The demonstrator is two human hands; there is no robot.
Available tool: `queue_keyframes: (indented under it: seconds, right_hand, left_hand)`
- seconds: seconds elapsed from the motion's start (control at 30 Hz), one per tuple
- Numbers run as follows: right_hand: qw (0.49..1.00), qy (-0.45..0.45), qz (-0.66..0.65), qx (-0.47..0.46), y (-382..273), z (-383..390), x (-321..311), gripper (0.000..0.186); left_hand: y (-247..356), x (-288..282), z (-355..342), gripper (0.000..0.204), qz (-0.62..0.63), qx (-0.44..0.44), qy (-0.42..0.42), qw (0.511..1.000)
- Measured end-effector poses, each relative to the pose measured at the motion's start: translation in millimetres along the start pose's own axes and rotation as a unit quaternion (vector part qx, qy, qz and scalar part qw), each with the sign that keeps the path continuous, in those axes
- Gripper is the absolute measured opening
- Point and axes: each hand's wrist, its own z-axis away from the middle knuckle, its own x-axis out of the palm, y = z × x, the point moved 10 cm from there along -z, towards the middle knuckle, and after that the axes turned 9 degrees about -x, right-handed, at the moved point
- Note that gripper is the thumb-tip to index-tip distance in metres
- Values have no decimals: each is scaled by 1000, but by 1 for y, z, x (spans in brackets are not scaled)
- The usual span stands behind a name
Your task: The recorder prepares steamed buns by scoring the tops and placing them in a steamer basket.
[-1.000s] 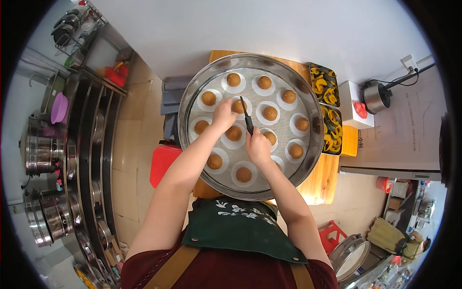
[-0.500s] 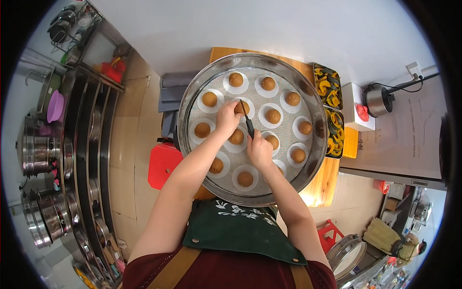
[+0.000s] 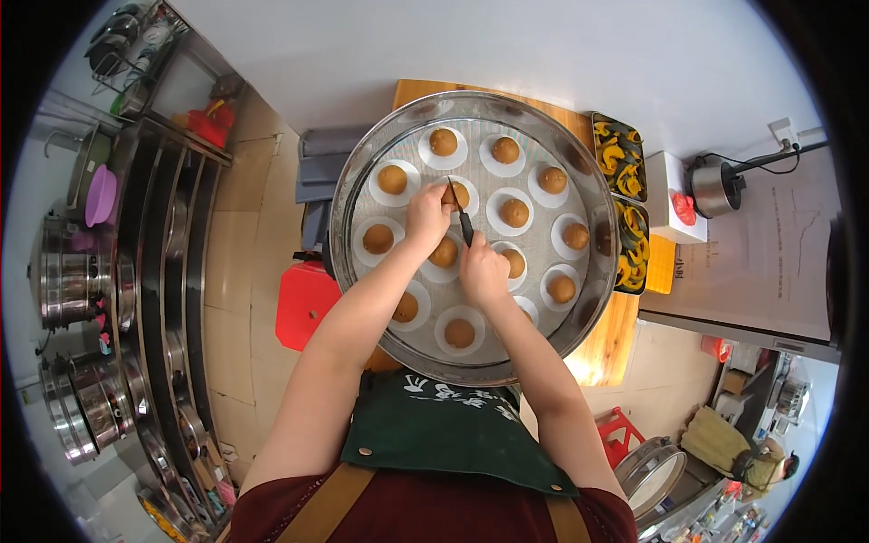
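The wooden table [image 3: 605,348] in front of you carries a round metal steamer [image 3: 599,258]. Over its mesh floor your two hands sit near each other but apart: your left hand [image 3: 428,217] reaches farther ahead, while your right hand [image 3: 485,271] is wrapped around the black handle of a knife [image 3: 467,230]. White paper discs [image 3: 492,214] lie beneath brown balls [image 3: 514,214]. One ball [image 3: 463,193], toward the far middle, has your left fingertips at its side and the blade across it; whether those fingers grip it, I can't tell.
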Motion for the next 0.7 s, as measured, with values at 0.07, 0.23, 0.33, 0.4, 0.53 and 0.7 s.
queue_keyframes:
  seconds: [0.07, 0.23, 0.33, 0.4, 0.53, 0.7]
  right_hand:
    - [1000, -13, 5, 9, 3, 10, 2, 20]
    - [999, -42, -15, 26, -1, 32, -18, 23]
    - [997, 3, -53, 51, 2, 29, -43, 25]
    - [993, 26, -86, 72, 8, 28, -50, 25]
    - [993, 24, -77, 85, 13, 31, -46, 25]
    - [991, 55, -95, 80, 17, 32, -44, 22]
  left_hand:
    - [1, 5, -1, 28, -9, -24, -39, 999]
    - [-6, 1, 1, 38, 1, 5, 5, 1000]
    - [4, 1, 4, 50, -24, 3, 20, 999]
    - [11, 1, 4, 56, -54, -7, 34, 998]
    - [-1, 9, -1, 63, -94, -101, 0, 990]
    - [-1, 17, -16, 52, -123, -88, -70, 986]
